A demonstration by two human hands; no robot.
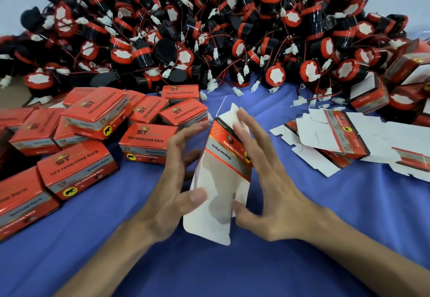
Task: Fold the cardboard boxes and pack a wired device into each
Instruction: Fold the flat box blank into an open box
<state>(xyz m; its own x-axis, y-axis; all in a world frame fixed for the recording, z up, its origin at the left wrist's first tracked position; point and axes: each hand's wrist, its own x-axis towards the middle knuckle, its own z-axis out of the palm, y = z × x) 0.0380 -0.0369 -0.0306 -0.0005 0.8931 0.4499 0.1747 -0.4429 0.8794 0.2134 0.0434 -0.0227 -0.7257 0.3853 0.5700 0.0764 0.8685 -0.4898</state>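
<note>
The flat box point(224, 168) is up between both hands over the blue cloth point(232, 273) — the left hand point(172, 180) pinches it, thumb in front, and the right hand point(267, 180) presses its side with straight fingers. If they push crooked, it could bend in the wrong spot or slip down — then no horn from the pile of horns point(209, 28) would fit

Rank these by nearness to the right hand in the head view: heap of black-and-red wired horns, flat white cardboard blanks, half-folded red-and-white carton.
1. Half-folded red-and-white carton: touching the right hand, on its left.
2. Flat white cardboard blanks: off to its right.
3. Heap of black-and-red wired horns: far back.
</note>
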